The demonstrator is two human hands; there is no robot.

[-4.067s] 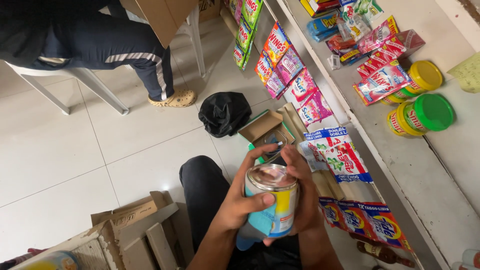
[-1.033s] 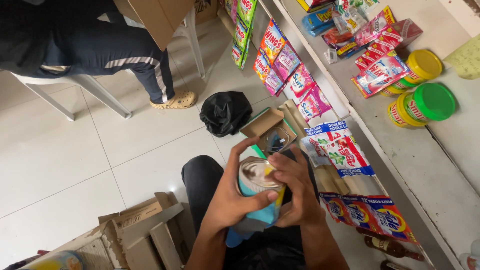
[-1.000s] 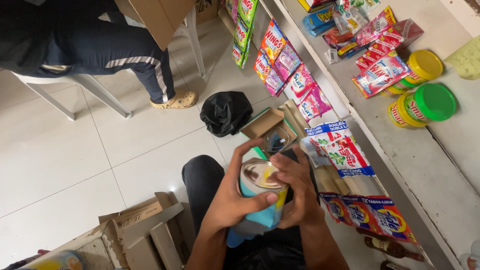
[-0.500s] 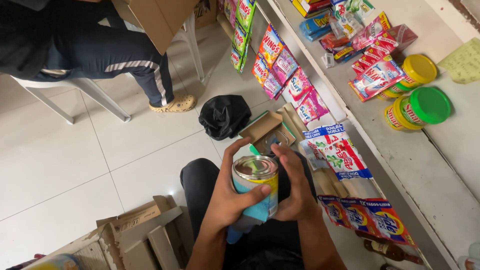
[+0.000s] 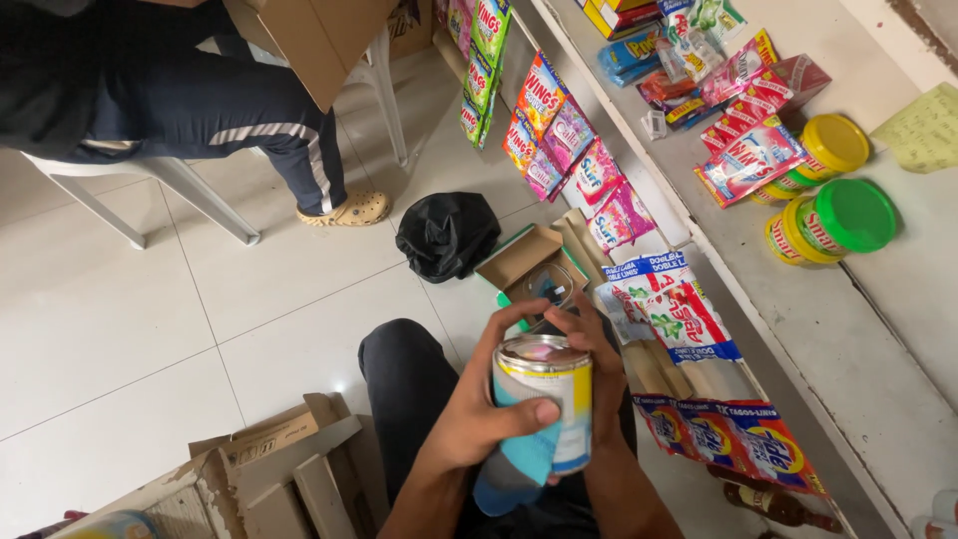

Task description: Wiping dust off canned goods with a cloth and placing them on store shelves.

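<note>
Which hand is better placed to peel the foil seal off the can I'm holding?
Probably the right hand: its fingers already curl over the can by the foil top, while the left hand wraps the can's side, thumb across the label, steadying it.

tin (image 5: 544, 399) between both hands | bag (image 5: 447, 234) beyond | shelf (image 5: 798, 329) right | cartons (image 5: 269, 479) left

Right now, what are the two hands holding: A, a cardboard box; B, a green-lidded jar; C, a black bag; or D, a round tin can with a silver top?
D: the left hand and right hand both wrap the round tin can, while the black bag lies on the floor.
</note>
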